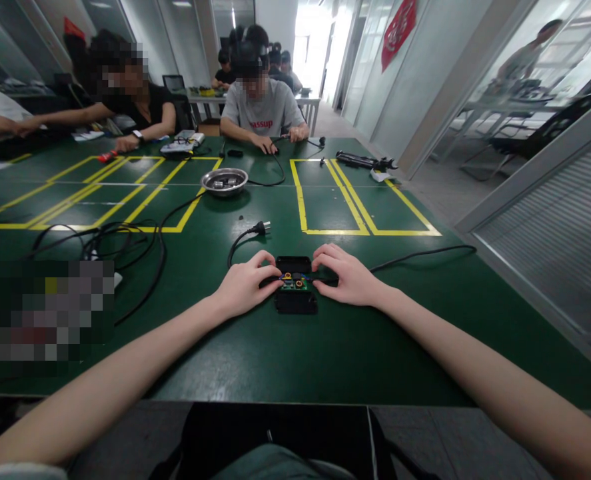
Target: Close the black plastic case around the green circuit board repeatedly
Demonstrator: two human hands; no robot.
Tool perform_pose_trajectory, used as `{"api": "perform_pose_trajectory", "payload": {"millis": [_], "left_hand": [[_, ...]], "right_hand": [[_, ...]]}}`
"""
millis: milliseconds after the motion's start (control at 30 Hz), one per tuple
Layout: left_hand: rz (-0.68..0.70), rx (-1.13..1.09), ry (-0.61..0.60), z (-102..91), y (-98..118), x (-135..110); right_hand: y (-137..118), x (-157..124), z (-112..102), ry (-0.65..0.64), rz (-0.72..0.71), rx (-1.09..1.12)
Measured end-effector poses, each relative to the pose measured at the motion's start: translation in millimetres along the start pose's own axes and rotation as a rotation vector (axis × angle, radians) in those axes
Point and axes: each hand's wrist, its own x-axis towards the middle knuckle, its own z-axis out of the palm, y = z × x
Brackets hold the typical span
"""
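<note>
A small black plastic case [296,301] lies open on the green table [325,347] in front of me, with a green circuit board and coloured parts [293,282] showing in its middle. My left hand [245,283] rests against the case's left side, fingers curled and pressed on the board's edge. My right hand [348,275] mirrors it on the right side, fingertips bent onto the case. A black cable [420,255] runs from the case off to the right. A black power plug [260,229] on a short cord lies just behind the case.
A metal bowl [224,181] sits mid-table inside yellow tape lines [335,200]. Tangled black cables [110,243] lie at the left. Two people sit across the table, handling small items; another person's arm shows at far left. A black tool [362,161] lies at the back right.
</note>
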Motion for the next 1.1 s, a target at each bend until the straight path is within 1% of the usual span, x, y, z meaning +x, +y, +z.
{"api": "perform_pose_trajectory", "payload": {"millis": [200,433,600,767,900,1000,1100], "left_hand": [[-0.037,0.011,-0.009,1.1,-2.0,1.0],[-0.026,-0.026,-0.026,-3.0,-4.4,1.5],[-0.003,-0.048,-0.033,-5.2,-9.5,3.2],[0.003,-0.07,-0.055,-6.3,-15.8,4.1],[0.027,-0.112,-0.082,-9.8,-18.6,3.7],[0.056,-0.105,-0.108,-14.9,-20.0,4.2],[0.065,-0.086,-0.142,-21.3,-21.0,4.9]], "right_hand": [[3.1,2.2,-2.7,-0.108,0.02,-0.007],[2.4,1.5,-5.4,-0.147,0.023,-0.025],[-2.5,2.4,-8.2,-0.186,0.108,-0.056],[-4.7,4.7,-9.5,-0.269,0.187,-0.169],[-5.2,6.1,-11.8,-0.341,0.182,-0.259],[-5.8,5.9,-16.9,-0.344,0.173,-0.285],[-7.1,4.4,-23.2,-0.334,0.15,-0.259]]}}
